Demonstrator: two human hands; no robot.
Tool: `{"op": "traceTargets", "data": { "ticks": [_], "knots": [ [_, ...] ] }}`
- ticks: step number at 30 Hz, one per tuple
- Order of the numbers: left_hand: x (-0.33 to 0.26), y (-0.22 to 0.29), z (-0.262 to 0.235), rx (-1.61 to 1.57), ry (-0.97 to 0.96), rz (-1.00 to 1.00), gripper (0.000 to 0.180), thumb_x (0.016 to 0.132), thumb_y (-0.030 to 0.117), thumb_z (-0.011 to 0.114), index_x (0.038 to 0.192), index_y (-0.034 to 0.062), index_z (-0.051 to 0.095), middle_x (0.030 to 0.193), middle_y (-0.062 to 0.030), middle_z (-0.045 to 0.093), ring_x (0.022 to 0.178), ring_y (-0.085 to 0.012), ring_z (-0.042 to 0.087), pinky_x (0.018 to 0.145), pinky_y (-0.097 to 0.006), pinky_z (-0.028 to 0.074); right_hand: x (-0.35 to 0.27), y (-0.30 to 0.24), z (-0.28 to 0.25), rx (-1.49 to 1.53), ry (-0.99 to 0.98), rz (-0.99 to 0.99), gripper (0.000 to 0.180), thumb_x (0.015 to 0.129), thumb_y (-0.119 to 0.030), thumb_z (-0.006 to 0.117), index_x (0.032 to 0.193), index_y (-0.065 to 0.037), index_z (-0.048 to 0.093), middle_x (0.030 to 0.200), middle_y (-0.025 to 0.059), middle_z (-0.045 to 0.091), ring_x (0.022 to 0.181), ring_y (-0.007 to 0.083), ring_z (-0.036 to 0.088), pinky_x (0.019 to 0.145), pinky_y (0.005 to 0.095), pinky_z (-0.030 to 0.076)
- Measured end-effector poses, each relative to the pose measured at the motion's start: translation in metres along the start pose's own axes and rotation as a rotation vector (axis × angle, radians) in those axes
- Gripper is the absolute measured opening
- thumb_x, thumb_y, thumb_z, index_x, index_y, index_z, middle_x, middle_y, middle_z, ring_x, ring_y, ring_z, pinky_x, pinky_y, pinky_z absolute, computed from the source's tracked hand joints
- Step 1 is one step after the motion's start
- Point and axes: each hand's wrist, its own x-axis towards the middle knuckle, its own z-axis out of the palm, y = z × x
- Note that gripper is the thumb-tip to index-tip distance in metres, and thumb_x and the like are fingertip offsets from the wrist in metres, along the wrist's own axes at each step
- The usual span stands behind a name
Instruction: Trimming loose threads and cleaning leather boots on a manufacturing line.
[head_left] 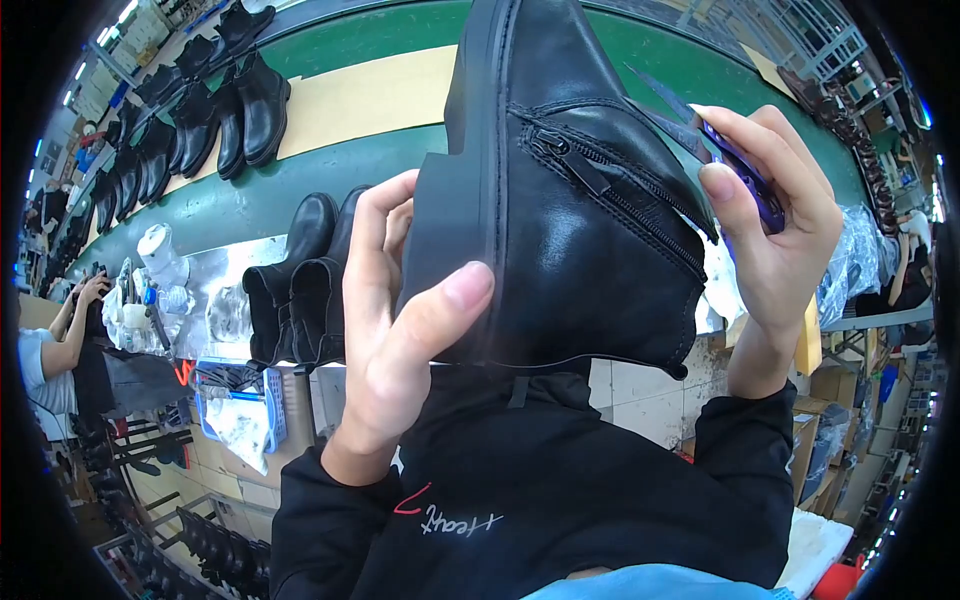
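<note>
Boot pair [300, 285] on bench, blue basket [240, 405] below.

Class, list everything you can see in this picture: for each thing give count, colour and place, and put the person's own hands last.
Boot: one, black, side zip, held up at centre.
Scissors: one, purple handles, in the right hand beside the zip.
Boot pair: two, black, standing on the bench at left.
Row of boots: several, black, on the green belt, upper left.
Basket: one, blue, below the bench, left.
Co-worker's arm: one, far left.
Left hand: grips the boot's sole.
Right hand: holds the scissors.
</note>
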Motion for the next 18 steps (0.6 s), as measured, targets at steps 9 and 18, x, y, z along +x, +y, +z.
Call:
{"op": "traceTargets", "data": {
  "ticks": [9,18],
  "knots": [
    [-0.004,-0.012,0.004,0.121,0.015,0.068,0.062,0.078,0.014,0.069,0.129,-0.0023,0.038,0.113,-0.0112,0.052,0.103,-0.0167,0.051,0.094,-0.03,0.039,-0.001,-0.001,0.02,0.084,-0.026,0.091,0.027,0.075,-0.016,0.079,0.089,-0.002,0.061,0.076,-0.0052,0.046,0.058,0.0005,0.032,0.052,0.0179,0.021],
    [-0.006,-0.019,0.004,0.206,-0.026,0.132,0.066,0.076,0.015,0.071,0.13,-0.0021,0.037,0.114,-0.0129,0.053,0.105,-0.0193,0.052,0.094,-0.033,0.04,-0.007,0.002,0.033,0.051,-0.069,0.136,0.035,0.068,-0.007,0.079,0.085,-0.004,0.048,0.072,-0.0018,0.045,0.058,0.0041,0.034,0.049,0.0197,0.026]
  ]
}}
